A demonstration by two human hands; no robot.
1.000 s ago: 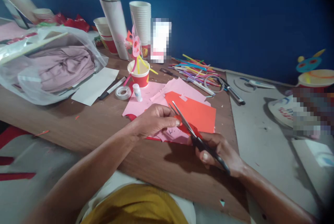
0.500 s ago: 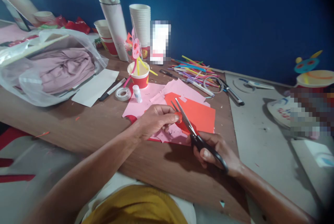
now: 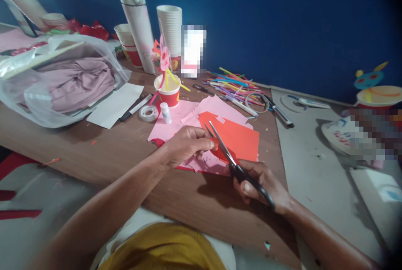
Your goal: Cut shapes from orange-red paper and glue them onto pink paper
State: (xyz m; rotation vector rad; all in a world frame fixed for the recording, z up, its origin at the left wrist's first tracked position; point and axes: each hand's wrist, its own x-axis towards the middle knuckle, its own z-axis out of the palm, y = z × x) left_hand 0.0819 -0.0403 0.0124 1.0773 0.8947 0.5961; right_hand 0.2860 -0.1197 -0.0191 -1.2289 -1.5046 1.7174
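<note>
Between the thumb and fingers of my left hand [image 3: 191,142] is a small piece of red-orange paper [image 3: 215,143]. My right hand [image 3: 259,182] is wrapped round the black handles of a pair of scissors [image 3: 230,157]. The blades are slightly apart and point up and left, right beside the small piece. Whether they touch it I cannot tell. Beneath both hands lie a larger orange-red sheet [image 3: 241,138] and pink paper [image 3: 213,104] with cut edges. A glue stick [image 3: 165,113] stands on the pink paper, left of the sheet.
A paper cup [image 3: 167,92] holding a pink paper figure stands behind the glue stick. Beside it lie a tape roll [image 3: 148,113] and a marker [image 3: 135,107]. Coloured sticks [image 3: 232,83] are piled at the back. On the left is a plastic bag [image 3: 63,81]; tall stacked cups [image 3: 169,31] stand near the wall.
The scissors' tips have shifted slightly left and down, past the small paper piece. Both hands keep their holds and have barely moved.
</note>
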